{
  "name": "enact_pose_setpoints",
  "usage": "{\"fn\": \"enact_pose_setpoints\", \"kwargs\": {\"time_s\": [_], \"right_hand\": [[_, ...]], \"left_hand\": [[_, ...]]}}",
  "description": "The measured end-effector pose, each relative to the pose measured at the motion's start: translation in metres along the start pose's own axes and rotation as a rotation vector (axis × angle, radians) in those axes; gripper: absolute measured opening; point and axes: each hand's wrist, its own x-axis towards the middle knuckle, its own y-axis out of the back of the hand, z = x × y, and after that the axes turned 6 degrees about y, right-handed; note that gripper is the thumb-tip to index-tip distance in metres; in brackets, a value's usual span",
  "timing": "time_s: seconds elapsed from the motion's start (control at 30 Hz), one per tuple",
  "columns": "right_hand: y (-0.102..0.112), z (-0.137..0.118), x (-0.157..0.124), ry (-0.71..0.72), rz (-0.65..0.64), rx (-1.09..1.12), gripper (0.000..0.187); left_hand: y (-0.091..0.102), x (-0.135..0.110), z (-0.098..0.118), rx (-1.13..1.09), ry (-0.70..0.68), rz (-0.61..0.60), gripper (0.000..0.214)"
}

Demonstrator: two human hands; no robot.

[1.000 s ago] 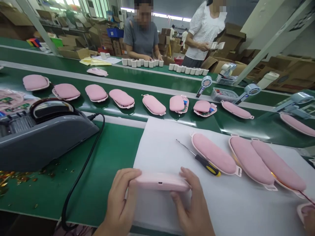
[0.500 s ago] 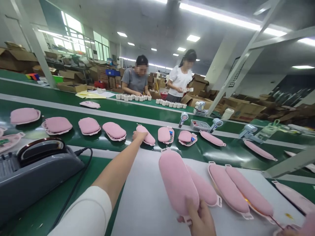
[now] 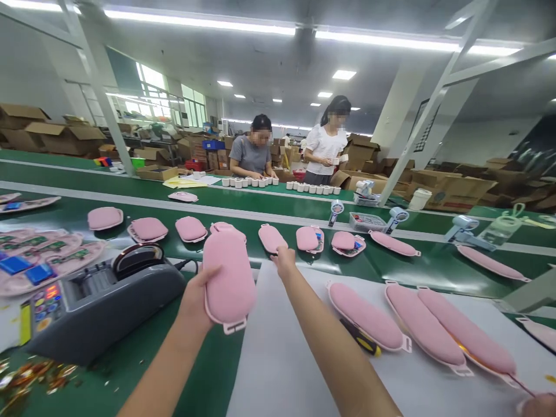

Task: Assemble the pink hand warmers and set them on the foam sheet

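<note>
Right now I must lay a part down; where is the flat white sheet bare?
The sheet is bare left of the right forearm, up to the smooth green bench, and right of it on the near side of three pink padded oval cases. Crowding sits around those cases, where a black-and-yellow handle juts out.

I can't read one word or number for sure from here. Red characters glow on the small display (image 3: 52,291) of the grey machine (image 3: 130,307), too smeared to make out. Faint printing marks a cardboard box (image 3: 456,188) on the right, and a sign (image 3: 428,128) shows rows of marks, both illegible.
</note>
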Motion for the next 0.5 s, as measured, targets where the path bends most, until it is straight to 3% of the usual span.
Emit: {"fn": "enact_pose_setpoints", "kwargs": {"time_s": [0.07,0.13,0.2,0.23,0.33,0.43,0.5], "right_hand": [[0.006,0.0,-0.031,-0.035,-0.068,-0.036,0.037],[0.022,0.001,-0.071,-0.058,-0.187,-0.055,0.043],[0.046,0.007,-0.114,-0.05,-0.322,-0.065,0.054],[0.059,0.011,-0.134,0.047,-0.389,-0.093,0.066],[0.095,0.026,-0.182,0.236,-0.36,-0.174,0.084],[0.115,0.037,-0.211,0.202,-0.214,-0.193,0.081],[0.122,0.039,-0.22,0.136,-0.197,-0.148,0.077]], "left_hand": [[0.007,-0.015,-0.014,-0.121,0.042,0.028,0.043],[0.006,-0.025,-0.031,-0.09,0.054,0.02,0.047],[0.001,-0.035,-0.05,-0.059,0.082,-0.076,0.049],[-0.002,-0.041,-0.06,-0.066,0.104,-0.15,0.051],[-0.005,-0.06,-0.084,-0.085,0.202,-0.361,0.062],[-0.001,-0.073,-0.098,-0.004,0.295,-0.546,0.074],[0.003,-0.074,-0.101,0.068,0.332,-0.622,0.079]]}}
